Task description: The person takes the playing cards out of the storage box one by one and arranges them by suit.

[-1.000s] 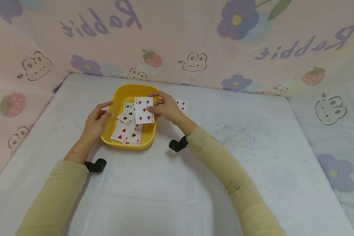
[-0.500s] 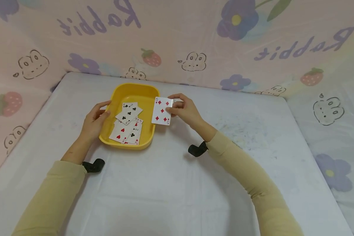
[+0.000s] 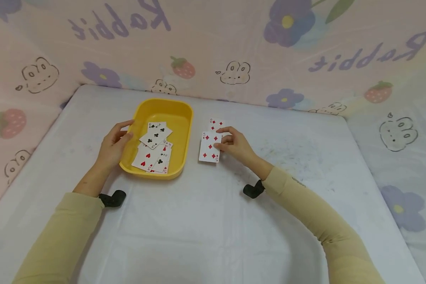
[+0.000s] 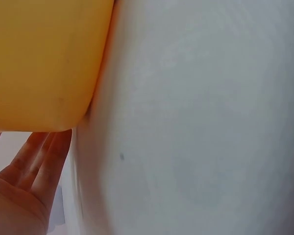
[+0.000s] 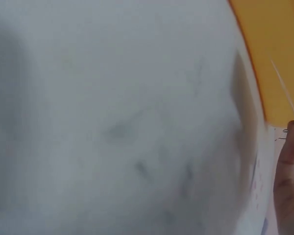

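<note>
My right hand (image 3: 238, 146) pinches a playing card, the five of diamonds (image 3: 206, 152), by its right edge. The card is face up a little above the table, to the right of a yellow plastic tray (image 3: 189, 130). In the right wrist view it appears edge-on as a thin white line. Just behind it lies another diamond card (image 3: 217, 123), partly covered by the held card and fingers. My left hand (image 3: 111, 146) holds the tray's left rim, thumb and fingertips against it. In the left wrist view, fingers (image 4: 51, 161) touch the tray's wall (image 4: 44, 63).
Several face-up playing cards (image 3: 150, 156) lie overlapping in the tray, hearts and clubs among them. A white cloth (image 3: 184, 228) covers the table. Behind it hangs a curtain (image 3: 206, 35) printed with rabbits and flowers. A black wrist device (image 3: 253, 190) sits below the right sleeve.
My right hand has carried the five of diamonds from over the tray rightward and nearer to me. The diamond card behind shows more at its top. My left hand has stayed on the tray.
</note>
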Demonstrator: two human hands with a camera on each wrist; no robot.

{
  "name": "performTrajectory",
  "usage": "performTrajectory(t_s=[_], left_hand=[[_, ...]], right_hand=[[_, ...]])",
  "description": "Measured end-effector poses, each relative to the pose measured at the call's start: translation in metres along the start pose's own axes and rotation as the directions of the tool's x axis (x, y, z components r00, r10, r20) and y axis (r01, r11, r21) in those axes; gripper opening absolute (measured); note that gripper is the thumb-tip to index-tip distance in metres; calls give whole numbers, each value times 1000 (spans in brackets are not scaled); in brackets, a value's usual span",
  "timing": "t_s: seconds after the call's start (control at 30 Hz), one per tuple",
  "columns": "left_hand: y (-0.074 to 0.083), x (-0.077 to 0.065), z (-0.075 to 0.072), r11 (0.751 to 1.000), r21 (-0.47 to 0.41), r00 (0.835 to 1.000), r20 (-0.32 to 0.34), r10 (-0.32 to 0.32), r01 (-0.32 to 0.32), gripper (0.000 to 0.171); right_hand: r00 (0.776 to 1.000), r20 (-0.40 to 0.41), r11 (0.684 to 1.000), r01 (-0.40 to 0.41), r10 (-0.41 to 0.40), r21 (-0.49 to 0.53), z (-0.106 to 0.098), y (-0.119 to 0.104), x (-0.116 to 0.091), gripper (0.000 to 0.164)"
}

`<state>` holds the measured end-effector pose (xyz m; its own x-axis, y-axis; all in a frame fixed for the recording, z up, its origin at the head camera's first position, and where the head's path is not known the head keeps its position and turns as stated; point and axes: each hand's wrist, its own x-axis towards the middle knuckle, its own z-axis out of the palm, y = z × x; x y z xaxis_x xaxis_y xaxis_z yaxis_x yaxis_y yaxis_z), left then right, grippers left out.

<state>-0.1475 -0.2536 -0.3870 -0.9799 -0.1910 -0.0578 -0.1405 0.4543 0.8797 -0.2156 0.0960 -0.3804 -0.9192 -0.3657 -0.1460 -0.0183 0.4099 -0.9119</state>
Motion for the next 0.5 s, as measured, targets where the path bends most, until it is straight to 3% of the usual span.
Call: performTrajectory(t_s=[0.3,0.5], left_hand=[[-3,1,0,999,-18,999,-2,41,-41,44],[-5,2,0,998,-17,998,-5,59,-59,44]], right_hand=[[998,55,997,-24,28,-79,0,11,-2,47],[998,38,968,-43,54,-247,2,14,-3,45]])
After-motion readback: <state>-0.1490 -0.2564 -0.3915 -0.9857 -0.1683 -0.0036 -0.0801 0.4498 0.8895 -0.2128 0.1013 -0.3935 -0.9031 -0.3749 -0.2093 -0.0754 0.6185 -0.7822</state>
